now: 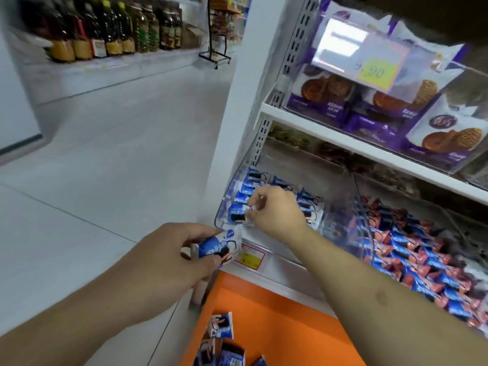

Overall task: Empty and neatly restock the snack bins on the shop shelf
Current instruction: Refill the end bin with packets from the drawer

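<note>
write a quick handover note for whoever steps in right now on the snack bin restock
Left hand: grips one blue snack packet in front of the shelf edge.
Right hand: fingers pinch a packet in the clear bin on the left end of the shelf.
Bin: holds rows of blue packets, partly filled.
Loose blue packets lie on the orange surface below.
The neighbouring bin of red and blue packets looks full.
Left: seat the pinched packet, add the held one, then the loose ones.
</note>
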